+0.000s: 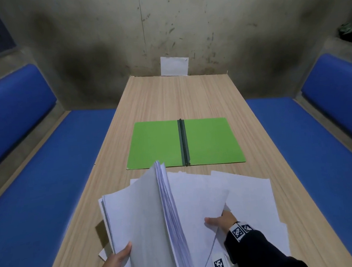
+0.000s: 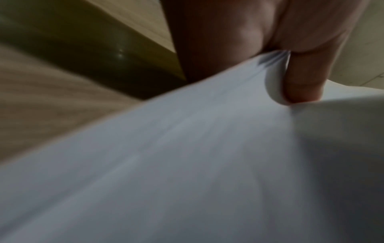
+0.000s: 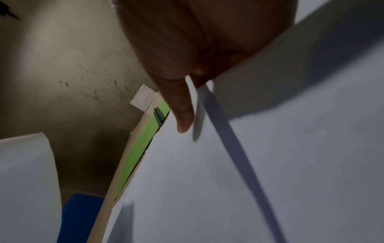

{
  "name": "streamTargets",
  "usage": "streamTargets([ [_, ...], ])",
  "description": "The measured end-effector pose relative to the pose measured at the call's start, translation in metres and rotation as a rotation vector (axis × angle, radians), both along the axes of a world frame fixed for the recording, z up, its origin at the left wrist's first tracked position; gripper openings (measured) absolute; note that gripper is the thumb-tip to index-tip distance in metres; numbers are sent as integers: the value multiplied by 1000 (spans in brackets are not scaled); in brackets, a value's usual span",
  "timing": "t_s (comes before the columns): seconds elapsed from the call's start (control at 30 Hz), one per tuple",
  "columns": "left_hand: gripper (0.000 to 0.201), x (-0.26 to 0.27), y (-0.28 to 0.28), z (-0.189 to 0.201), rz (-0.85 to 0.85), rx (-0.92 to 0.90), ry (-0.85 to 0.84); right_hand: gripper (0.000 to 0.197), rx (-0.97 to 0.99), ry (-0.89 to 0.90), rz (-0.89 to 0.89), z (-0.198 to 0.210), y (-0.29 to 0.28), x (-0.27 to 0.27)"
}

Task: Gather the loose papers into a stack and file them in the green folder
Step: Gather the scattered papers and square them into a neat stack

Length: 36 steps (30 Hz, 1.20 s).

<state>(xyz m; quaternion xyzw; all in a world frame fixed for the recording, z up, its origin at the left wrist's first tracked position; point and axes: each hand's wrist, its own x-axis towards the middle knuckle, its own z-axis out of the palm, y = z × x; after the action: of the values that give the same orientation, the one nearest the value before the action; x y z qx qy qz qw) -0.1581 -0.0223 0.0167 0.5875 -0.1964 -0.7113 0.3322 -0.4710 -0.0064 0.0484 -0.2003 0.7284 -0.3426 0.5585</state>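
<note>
1. my left hand (image 1: 117,262) grips the gathered stack (image 1: 148,223) at its near edge, thumb clamped on top, sheets tilted up on edge.
2. my right hand (image 1: 220,220) pinches the corner of a loose sheet (image 1: 196,194), thumb over, fingers under.
3. more loose papers (image 1: 250,192) fan out to the right, nearer that hand.
4. the green folder (image 1: 157,145) lies open straight ahead, beyond the papers, spine (image 1: 183,142) running away from me; the stack's long edge already runs about parallel to it.

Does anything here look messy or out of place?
Yes: loose papers lie fanned and overlapping on the table, none yet in the open green folder. The left hand holds a raised, uneven stack; the right hand pinches one sheet.
</note>
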Motion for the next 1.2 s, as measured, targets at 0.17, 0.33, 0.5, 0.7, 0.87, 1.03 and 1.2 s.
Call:
streamTargets([
  [0.17,37,2,-2,2,47,-25,-3,27,32,219,24,20,-1,-13],
  [0.33,39,19,-1,9,125,28,18,7,-52,248,79,41,-6,-48],
  [0.5,36,33,-2,20,184,82,32,26,28,254,253,28,-7,-54],
  [0.7,38,26,1,28,196,130,-41,34,47,360,550,20,-11,0],
  [0.87,35,30,3,21,151,96,-75,60,80,434,649,20,-16,22],
  [1.03,23,25,1,24,101,56,-98,29,132,497,728,26,-13,22],
  [1.2,32,28,0,28,120,34,-122,29,-91,389,386,40,-12,-16],
])
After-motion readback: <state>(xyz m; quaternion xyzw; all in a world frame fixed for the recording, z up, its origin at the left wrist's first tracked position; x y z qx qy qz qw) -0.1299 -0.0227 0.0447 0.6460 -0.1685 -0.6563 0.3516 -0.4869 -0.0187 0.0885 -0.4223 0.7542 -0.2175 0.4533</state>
